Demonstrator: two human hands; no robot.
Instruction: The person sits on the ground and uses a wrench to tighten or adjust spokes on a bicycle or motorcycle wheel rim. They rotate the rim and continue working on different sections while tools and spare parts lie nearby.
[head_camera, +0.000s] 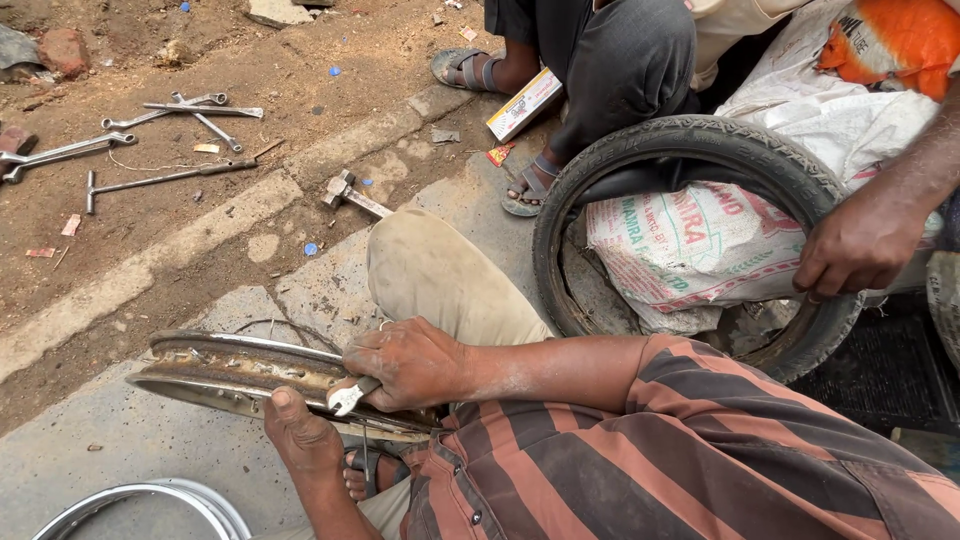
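Observation:
My left hand (300, 440) grips the near edge of a rusty metal wheel rim (230, 365), thumb on top. My right hand (410, 362) rests on the rim just beside it, closed around a small silver spanner (350, 397) whose head sits against the rim. My arm wears a brown and orange striped sleeve. The rim lies across my lap, in front of my khaki-clad knee (430, 270).
Another person's hand (855, 245) holds a black tyre (690, 135) propped over a printed white sack (690, 245). A second person sits at the top in sandals. Several spanners (190, 108) and a hammer (350, 195) lie on the dirt. A shiny rim (150, 500) lies at bottom left.

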